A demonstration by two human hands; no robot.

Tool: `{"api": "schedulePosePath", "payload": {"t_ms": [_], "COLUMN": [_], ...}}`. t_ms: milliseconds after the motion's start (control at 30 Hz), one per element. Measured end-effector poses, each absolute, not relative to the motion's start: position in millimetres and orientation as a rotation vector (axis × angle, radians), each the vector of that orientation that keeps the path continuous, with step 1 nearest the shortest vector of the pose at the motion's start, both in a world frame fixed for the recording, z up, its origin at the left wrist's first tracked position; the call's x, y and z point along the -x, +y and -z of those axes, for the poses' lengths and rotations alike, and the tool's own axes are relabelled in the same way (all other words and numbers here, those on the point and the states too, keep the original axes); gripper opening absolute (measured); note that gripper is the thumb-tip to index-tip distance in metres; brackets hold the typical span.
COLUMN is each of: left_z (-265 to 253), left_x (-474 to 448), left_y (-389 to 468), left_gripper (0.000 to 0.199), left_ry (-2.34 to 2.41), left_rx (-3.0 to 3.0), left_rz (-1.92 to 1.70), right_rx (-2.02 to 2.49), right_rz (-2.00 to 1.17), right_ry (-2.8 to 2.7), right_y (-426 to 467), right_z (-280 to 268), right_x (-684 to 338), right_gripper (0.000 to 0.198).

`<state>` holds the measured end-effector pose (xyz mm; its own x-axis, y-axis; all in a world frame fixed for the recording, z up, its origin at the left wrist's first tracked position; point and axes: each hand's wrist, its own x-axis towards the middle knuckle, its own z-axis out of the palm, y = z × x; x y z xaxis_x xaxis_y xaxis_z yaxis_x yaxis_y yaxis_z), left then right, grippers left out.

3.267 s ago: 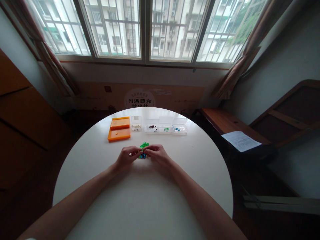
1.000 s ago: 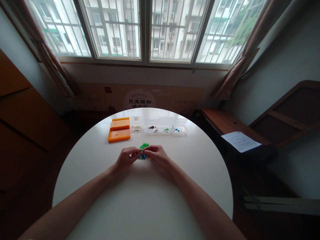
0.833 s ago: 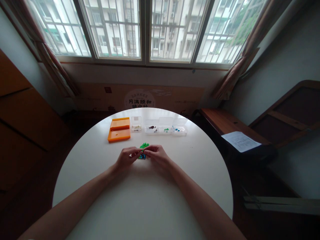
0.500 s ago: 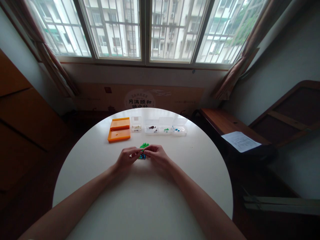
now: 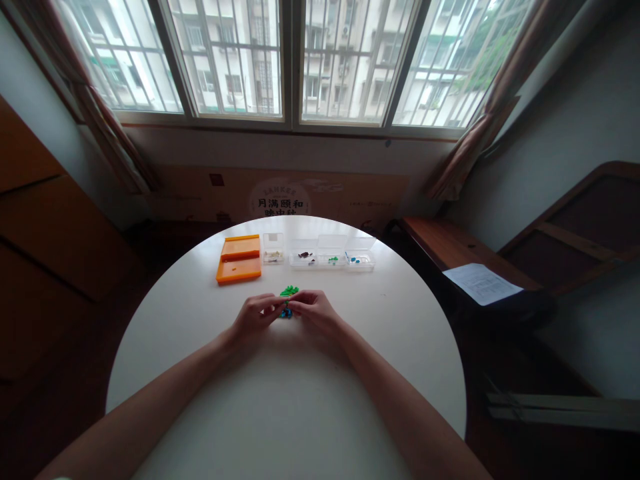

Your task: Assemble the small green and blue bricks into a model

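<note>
From my seat nothing's really shifted this past second: both hands, left hand (image 5: 255,315) and right hand (image 5: 314,309), still pinching the little green-and-blue brick build (image 5: 287,301) over the worktop (image 5: 280,400), so fitting's ongoing I guess.

Lit by daylight from the window (image 5: 295,60), panes near overexposed. Room sides dim; table (image 5: 300,400) evenly bright, soft shadows under forearms. Bowed heavily at edges by wide lens. Small pieces too fine to resolve.

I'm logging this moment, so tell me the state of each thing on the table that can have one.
Left hand: pinching the small green and blue plastic piece.
Right hand: pinching the same piece.
Orange plastic case: lying open.
Four clear plastic boxes: lids open, small parts inside.
</note>
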<state>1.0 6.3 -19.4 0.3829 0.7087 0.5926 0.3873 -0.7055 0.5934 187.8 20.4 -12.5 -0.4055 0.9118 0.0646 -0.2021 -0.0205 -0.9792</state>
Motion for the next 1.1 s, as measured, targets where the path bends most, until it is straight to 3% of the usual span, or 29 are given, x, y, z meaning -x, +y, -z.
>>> {"api": "schedulePosePath", "payload": {"t_ms": [1100], "left_z": [15.3], "left_x": [-1.8], "left_y": [3.8], "left_gripper": [0.014], "left_ry": [1.033], "left_rx": [-2.261], "left_rz": [-1.219], "right_rx": [0.795], "right_rz": [-1.537], "right_ry": [-1.444], "right_y": [21.9], "right_z": [16.6], "right_x": [-187.5], "right_gripper": [0.031]}}
